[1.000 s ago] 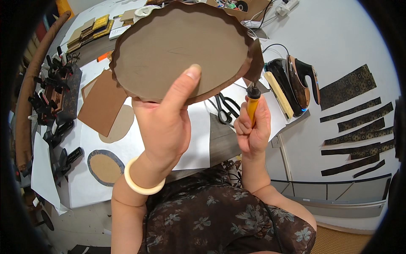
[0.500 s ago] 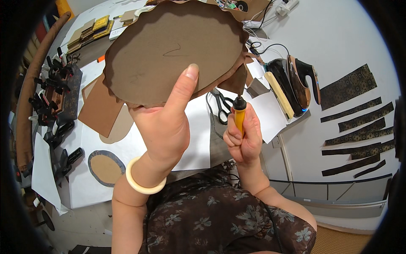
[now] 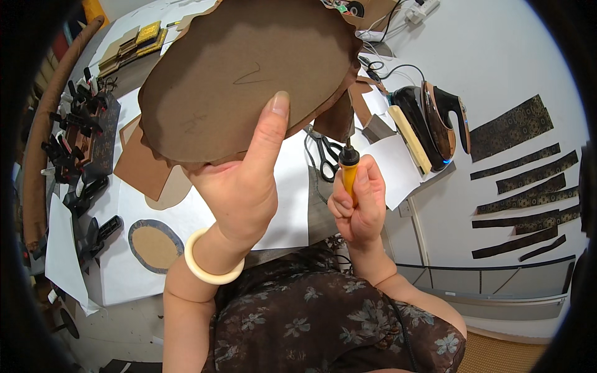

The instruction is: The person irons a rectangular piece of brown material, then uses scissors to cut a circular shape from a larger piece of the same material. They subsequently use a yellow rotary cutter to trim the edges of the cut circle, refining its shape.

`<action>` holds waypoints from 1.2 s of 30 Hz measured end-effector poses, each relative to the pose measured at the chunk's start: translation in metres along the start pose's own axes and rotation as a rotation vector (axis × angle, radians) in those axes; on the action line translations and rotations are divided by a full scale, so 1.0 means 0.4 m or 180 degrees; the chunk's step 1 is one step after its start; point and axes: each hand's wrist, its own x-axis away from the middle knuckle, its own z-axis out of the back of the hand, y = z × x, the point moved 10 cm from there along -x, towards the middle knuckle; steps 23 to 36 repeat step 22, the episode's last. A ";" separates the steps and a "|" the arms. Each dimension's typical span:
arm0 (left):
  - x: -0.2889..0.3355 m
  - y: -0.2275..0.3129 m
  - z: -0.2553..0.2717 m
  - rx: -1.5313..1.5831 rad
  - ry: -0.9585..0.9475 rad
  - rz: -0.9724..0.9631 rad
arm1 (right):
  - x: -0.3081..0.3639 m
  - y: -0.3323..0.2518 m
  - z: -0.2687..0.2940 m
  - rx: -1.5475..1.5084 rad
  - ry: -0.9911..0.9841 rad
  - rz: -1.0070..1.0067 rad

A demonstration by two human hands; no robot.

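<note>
My left hand point(image 3: 245, 168) grips an oval brown board point(image 3: 242, 81) from its near edge, thumb flat on the face and fingers hidden behind. Dark brown material point(image 3: 205, 163) stands in wavy folds round the board's rim, and a pencil mark shows on its face. A loose brown flap point(image 3: 336, 118) hangs at the lower right. My right hand point(image 3: 359, 202) is closed round a yellow-handled tool point(image 3: 349, 171) with a black collar and thin metal tip, held upright. Its tip is at the flap's lower corner; whether they touch I cannot tell.
Black scissors point(image 3: 326, 155) lie behind my right hand. An iron point(image 3: 444, 121) rests at the right by dark patterned strips point(image 3: 528, 205). Brown sheets point(image 3: 143, 165), an oval piece with a dark border point(image 3: 155, 245) and several black clamps point(image 3: 78, 127) are at the left.
The oval board has moved slightly left and tilted, its right side higher. My right hand has stayed nearly in place, with the tool's tip still by the flap.
</note>
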 end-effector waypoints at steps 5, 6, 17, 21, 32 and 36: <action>-0.004 0.022 0.000 -0.0485 0.0021 -0.0083 | 0.005 0.000 -0.001 0.0101 0.0028 0.0046; -0.003 0.028 -0.001 -0.0623 0.0020 -0.0034 | 0.006 0.001 0.002 0.0105 0.0042 0.0040; 0.015 -0.066 -0.023 0.1325 0.0145 0.1025 | -0.018 -0.021 0.023 -0.0118 0.0128 0.0156; 0.013 -0.057 -0.017 0.0732 -0.0029 0.0711 | -0.021 -0.032 0.018 0.0102 0.0192 0.0279; 0.015 -0.053 -0.015 0.0534 -0.0062 0.0625 | -0.020 -0.035 0.018 0.0178 0.0251 0.0333; 0.015 -0.053 -0.015 0.0534 -0.0062 0.0625 | -0.020 -0.035 0.018 0.0178 0.0251 0.0333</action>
